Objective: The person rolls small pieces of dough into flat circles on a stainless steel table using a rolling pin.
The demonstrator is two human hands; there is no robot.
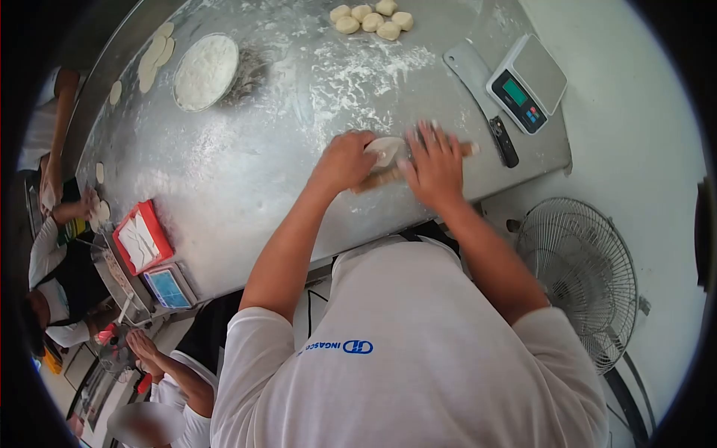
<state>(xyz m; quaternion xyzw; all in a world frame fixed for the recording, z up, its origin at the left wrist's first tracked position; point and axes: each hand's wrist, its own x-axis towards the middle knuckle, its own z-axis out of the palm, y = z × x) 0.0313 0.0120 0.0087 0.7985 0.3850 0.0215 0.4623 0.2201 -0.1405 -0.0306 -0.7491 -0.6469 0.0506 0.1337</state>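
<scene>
My left hand [347,159] is closed on the near left edge of a thin, pale round of dough [385,151], which lies on the metal table. My right hand [435,166] lies across a wooden rolling pin [382,178], fingers stretched out and spread, slightly blurred. The pin slants under that palm, one end near my left wrist and the other showing right of my fingers. Part of the dough reaches toward the pin; their exact contact is hard to make out. Loose white flour [373,75] is scattered on the table beyond my hands.
Several dough balls [372,22] sit at the far side. A cleaver [478,89] and a digital scale [526,86] lie to the right, a flour bowl [207,72] and flat dough rounds [155,56] to the left. A fan [579,276] stands right; co-workers [67,261] are at left.
</scene>
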